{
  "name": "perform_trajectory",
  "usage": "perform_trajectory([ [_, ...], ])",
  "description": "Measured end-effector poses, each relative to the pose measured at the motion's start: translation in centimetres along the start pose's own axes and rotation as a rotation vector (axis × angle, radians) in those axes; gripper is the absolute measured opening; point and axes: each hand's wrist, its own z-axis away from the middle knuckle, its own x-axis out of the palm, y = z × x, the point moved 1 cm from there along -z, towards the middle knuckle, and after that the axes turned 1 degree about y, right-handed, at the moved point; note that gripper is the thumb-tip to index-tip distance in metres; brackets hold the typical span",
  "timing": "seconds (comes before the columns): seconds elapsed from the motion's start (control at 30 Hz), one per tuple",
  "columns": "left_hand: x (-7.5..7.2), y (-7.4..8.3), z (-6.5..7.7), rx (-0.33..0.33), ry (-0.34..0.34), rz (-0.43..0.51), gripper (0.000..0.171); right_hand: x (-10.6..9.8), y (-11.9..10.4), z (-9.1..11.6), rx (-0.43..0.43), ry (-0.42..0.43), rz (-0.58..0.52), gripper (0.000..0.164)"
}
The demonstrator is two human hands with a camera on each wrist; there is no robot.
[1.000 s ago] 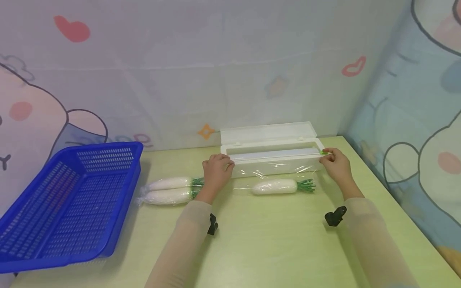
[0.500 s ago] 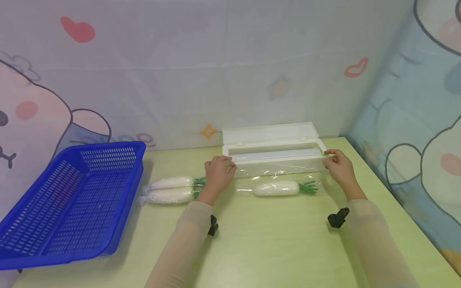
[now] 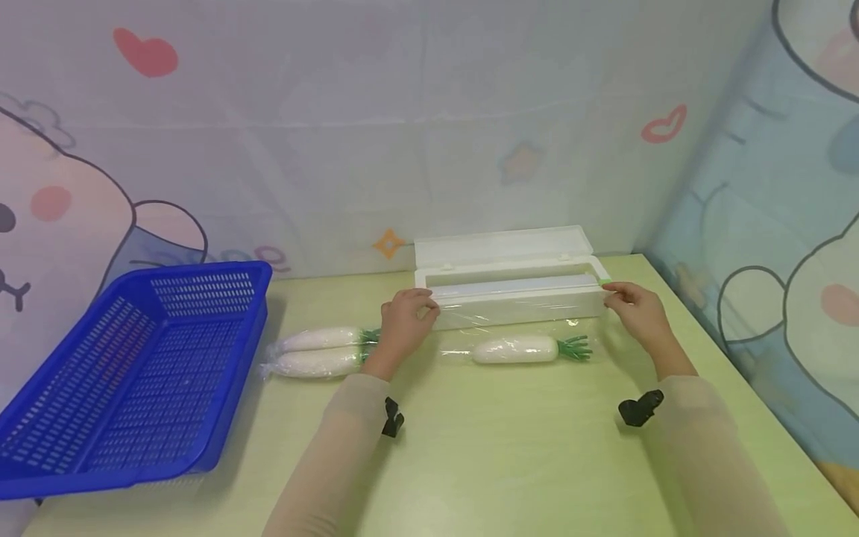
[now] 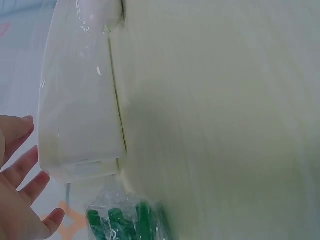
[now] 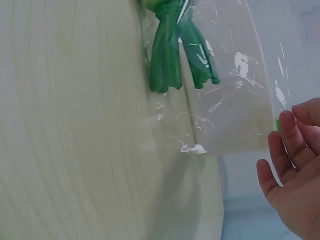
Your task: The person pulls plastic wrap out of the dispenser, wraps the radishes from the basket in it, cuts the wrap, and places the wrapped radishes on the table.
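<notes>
A white cling film box (image 3: 520, 307) stands with its lid up at the back of the table. Clear cling film (image 3: 456, 317) hangs from it over a white radish (image 3: 514, 349) with green stems, also visible in the right wrist view as green stems (image 5: 167, 55) under the film. At the box's left front corner, my left hand (image 3: 405, 321) pinches the film's edge; its fingertips are partly hidden. My right hand (image 3: 637, 313) pinches the film between thumb and finger at the right end, beside a small green slider (image 5: 278, 125).
Two film-wrapped radishes (image 3: 315, 363) lie left of my left hand. A blue plastic basket (image 3: 231, 418) takes up the table's left side. A printed cloth wall (image 3: 302, 149) stands behind the table (image 3: 510, 447), with another at the right.
My right hand has shifted slightly right and toward me at the box's right end. My left hand stays at the left corner. The head view has shifted a little; the radishes lie as before.
</notes>
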Motion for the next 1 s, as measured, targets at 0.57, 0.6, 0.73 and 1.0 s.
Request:
perform_trajectory([
  [0.57, -1.2, 1.0, 2.5, 0.037, -0.062, 0.128, 0.012, -1.8, 0.1, 3.2, -0.076, -0.082, 0.034, 0.041],
  [0.6, -1.3, 1.1, 2.7, 0.039, -0.071, 0.131, 0.013, -1.9, 0.1, 3.3, -0.083, -0.087, 0.031, 0.041],
  [0.73, -1.4, 1.3, 3.6, 0.059, -0.097, 0.131, 0.014, -2.1, 0.2, 4.1, -0.1, -0.112, 0.041, 0.039],
  [1.0, -1.1, 1.3, 5.0, 0.125, -0.094, 0.123, 0.01, -2.2, 0.8, 5.6, -0.089, -0.15, 0.075, 0.037],
])
